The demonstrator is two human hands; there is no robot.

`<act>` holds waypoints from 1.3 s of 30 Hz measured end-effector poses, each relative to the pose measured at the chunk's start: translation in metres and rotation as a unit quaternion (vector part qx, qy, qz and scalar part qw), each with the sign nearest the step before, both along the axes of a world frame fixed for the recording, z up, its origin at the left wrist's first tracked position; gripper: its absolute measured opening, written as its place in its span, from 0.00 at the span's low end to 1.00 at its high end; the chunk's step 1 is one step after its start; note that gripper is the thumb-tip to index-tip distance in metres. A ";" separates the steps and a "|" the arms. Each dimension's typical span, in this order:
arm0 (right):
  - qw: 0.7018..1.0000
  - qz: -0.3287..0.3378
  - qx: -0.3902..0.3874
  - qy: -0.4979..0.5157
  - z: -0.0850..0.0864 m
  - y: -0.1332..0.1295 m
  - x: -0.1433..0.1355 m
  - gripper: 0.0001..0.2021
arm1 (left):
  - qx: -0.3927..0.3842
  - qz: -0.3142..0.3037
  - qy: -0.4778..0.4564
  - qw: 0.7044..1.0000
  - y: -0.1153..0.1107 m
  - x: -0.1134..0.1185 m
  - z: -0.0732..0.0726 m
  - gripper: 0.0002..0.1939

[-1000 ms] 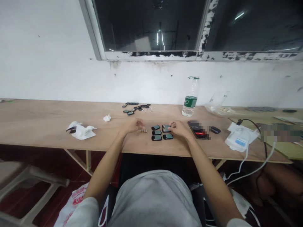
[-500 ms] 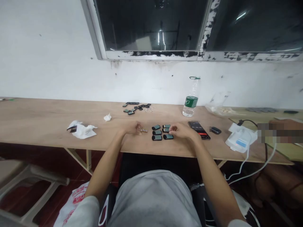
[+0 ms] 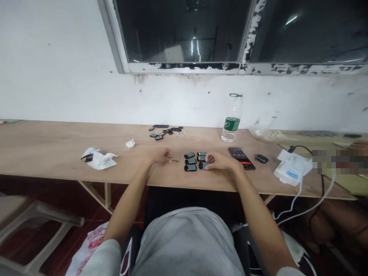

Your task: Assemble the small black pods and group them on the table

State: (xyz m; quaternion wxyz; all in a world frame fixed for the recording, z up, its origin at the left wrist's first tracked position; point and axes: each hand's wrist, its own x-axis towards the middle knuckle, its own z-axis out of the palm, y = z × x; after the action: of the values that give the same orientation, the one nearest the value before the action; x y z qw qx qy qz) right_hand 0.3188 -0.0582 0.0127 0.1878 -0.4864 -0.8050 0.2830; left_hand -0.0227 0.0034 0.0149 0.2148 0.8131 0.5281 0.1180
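Observation:
My left hand is closed, thumb and fingertips pinched at the end of a short strip of small shiny metallic pieces near the table's middle. To its right, several small black cases with grey-green faces lie in two columns. My right hand is at the right column. Its fingers are curled, and its thumb rests at the right end of the lowest black case. That case's right end is hidden under the hand, and the fingertips partly cover the one above.
Farther back lie more black cases and small white bits. A water bottle, phone and black fob are right; crumpled tissues are left. Beyond a white box with cables is another person's blurred hand.
My right hand's thumb has come down from the middle case onto the lowest case of the right column. My left hand stays almost still at the metallic strip.

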 end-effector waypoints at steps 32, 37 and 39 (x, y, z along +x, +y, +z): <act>0.948 -0.063 0.077 0.302 0.020 -0.016 -0.033 0.18 | 0.251 -0.122 -0.194 0.941 -0.061 0.082 0.017 0.12; 0.949 -0.061 0.070 0.303 0.016 -0.014 -0.033 0.19 | 0.178 -0.064 -0.287 0.939 -0.061 0.087 0.016 0.09; 0.950 -0.055 0.065 0.299 0.015 -0.013 -0.034 0.20 | 0.114 -0.055 -0.342 0.931 -0.060 0.089 0.013 0.12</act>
State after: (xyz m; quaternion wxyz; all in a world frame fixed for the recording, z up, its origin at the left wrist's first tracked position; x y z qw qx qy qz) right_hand 0.2852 -0.0713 0.0277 0.4665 -0.4092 -0.7009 0.3517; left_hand 0.0662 -0.0563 0.0282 0.2946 0.7704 0.3600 0.4361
